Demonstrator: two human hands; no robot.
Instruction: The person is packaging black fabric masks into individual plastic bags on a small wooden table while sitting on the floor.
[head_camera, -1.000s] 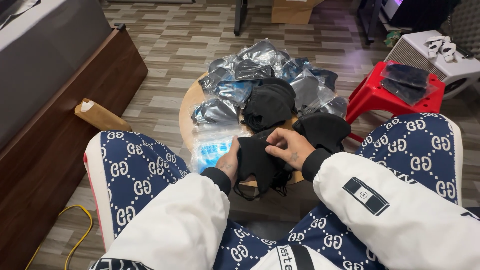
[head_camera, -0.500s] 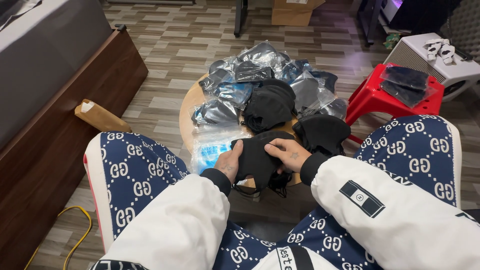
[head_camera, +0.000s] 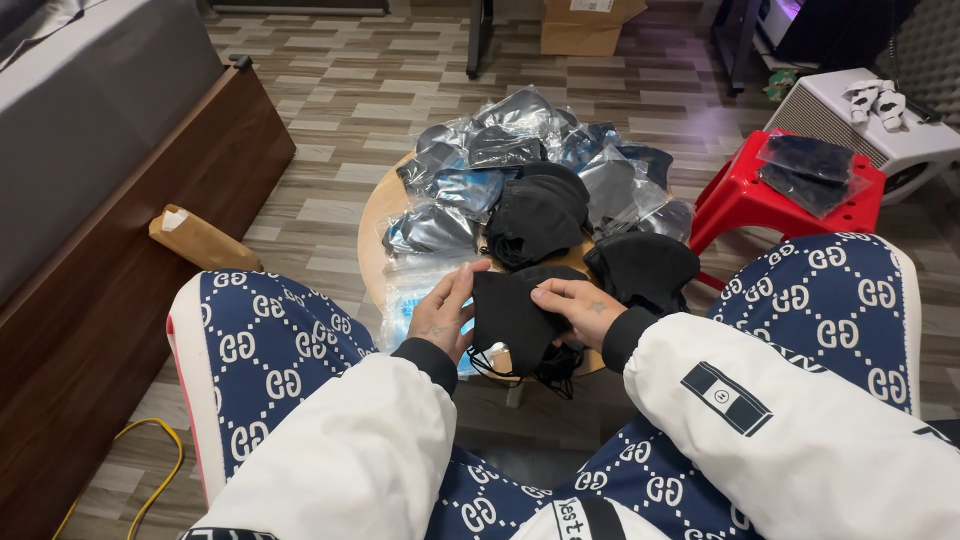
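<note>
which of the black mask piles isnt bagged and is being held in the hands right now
The black mask at the table's near edge, pinched between the left hand and right hand. The two loose black stacks behind it lie untouched, and the bagged masks sit farther back.

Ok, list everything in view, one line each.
mask: one, black, held in both hands
loose masks: two stacks, black, table middle and right
bagged masks: a heap, clear bags, table far side
table: one, round, wood, between the knees
stool: one, red, right, bagged masks on it
paper bag: one, brown, floor left
cable: one, yellow, floor bottom left
box: one, cardboard, top
left hand: grip on mask's left edge
right hand: on mask's right side
</note>
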